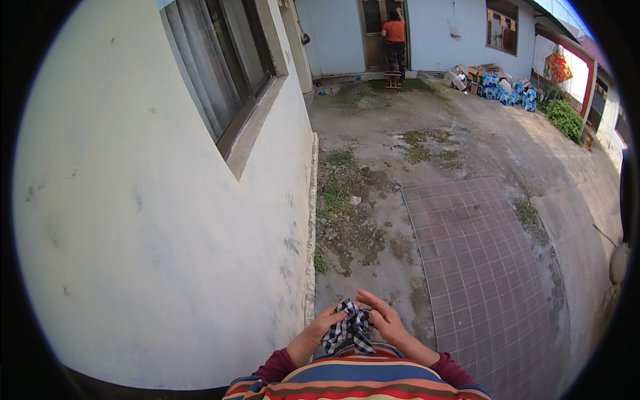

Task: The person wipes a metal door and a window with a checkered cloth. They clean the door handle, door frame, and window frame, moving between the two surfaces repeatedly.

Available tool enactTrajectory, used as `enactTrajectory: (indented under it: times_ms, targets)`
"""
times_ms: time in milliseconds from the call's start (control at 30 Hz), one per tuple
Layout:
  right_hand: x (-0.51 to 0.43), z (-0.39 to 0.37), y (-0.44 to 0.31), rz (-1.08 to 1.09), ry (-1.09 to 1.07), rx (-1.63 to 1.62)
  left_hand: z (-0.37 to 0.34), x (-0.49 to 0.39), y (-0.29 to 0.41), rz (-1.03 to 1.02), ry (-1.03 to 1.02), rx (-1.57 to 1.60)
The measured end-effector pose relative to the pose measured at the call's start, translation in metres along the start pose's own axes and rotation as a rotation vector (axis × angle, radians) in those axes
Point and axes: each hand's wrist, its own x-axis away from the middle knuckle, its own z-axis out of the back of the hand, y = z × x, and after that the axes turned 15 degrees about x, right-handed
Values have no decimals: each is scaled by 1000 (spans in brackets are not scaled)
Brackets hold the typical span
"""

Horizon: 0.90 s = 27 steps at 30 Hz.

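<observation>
A black-and-white checked cloth is bunched up in front of my striped top, low in the view. My left hand grips its left side, the thumb lying over the folds. On the other side, my right hand is at the cloth's right edge with its fingers spread and extended upward. Whether the right thumb or palm touches the cloth cannot be made out for certain.
A pale wall with a window stands close on my left. Ahead lie rough concrete and a tiled strip. Farther off, a person is at a door behind a small wooden stool. Bottle packs sit at the back right.
</observation>
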Motion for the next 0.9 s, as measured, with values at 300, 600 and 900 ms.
enactTrajectory:
  times_ms: [300, 600, 900]
  targets:
    - [-156, 2, 42, 92, -168, 339, 16, -104, 84, -495, 397, 159]
    - [-328, 3, 140, 16, -305, 113, 45, -217, 145, -662, 256, 339]
    - [-515, 53, 169, 34, -284, 143, 42, -344, 248, -872, 397, -290]
